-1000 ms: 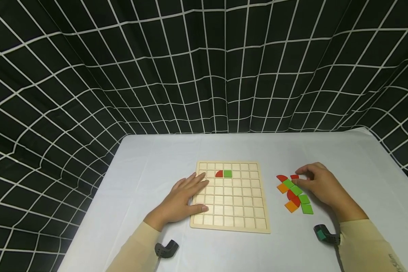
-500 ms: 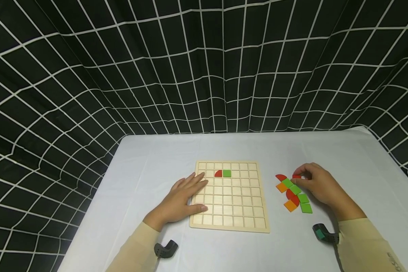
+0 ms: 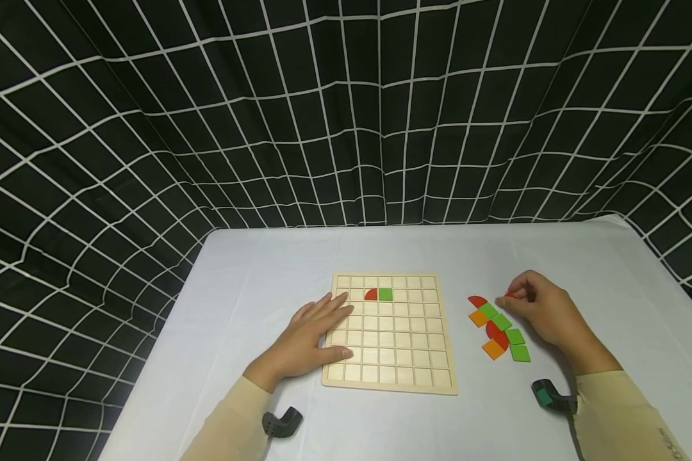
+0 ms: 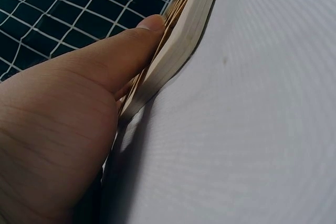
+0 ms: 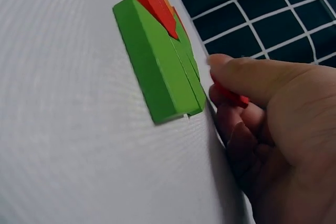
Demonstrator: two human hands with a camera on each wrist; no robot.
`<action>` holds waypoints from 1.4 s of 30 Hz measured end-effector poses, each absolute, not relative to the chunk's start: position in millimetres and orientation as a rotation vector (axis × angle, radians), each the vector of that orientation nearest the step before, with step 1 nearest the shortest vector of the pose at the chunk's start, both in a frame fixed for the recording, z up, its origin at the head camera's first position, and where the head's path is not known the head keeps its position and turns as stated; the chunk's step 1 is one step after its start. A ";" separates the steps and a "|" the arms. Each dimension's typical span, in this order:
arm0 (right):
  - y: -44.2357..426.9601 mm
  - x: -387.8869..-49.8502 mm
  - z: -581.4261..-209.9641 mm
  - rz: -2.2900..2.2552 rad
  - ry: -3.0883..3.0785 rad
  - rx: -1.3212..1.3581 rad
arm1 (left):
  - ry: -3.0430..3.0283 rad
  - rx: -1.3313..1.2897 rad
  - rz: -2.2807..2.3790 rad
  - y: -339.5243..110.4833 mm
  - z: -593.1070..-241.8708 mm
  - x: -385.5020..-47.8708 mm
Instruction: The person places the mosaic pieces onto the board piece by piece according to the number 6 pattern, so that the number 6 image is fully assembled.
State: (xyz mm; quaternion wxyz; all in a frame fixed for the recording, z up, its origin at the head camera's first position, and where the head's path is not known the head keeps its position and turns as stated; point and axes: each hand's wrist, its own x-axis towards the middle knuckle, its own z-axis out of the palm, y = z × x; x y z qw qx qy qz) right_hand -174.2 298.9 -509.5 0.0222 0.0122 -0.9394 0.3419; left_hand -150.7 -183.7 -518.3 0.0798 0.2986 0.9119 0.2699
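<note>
Black cloth with white lines (image 3: 300, 115) hangs behind and at both sides of a worktop with a white cover (image 3: 254, 275). From where I stand, the wooden board (image 3: 387, 339), divided into small squares, lies flat near the middle of it. On this board, the left hand (image 3: 307, 340) rests at the left edge, with its fingers spread apart and the thumb near the lower part. In the second row from the far side, a red quarter-round tile (image 3: 371, 295) sits just beside a green square tile (image 3: 386, 294), each in its own square. To the right of the board, well apart from it, lies a loose group of tiles: four green ones (image 3: 520, 353), two orange ones (image 3: 493, 349) and some red rounded ones (image 3: 477, 301). Near their far right side is the right hand (image 3: 537, 314), whose thumb and fingers pinch a small red piece (image 5: 233, 97); its full shape I cannot tell, because the fingers cover much of it. Beige sleeves (image 3: 623, 410) cover both forearms.
</note>
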 end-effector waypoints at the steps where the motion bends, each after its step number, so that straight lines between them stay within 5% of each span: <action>1: 299.3 -174.0 -510.7 1.054 -2.888 0.030 | 2.729 0.894 0.807 -183.7 -518.7 -150.7; 14: 306.4 -173.8 -511.3 1.394 -2.732 -0.048 | 2.718 0.913 0.820 -183.4 -516.2 -150.0; 42: 304.9 -172.8 -505.0 1.400 -2.746 -0.113 | 2.720 0.894 0.807 -184.2 -520.4 -151.4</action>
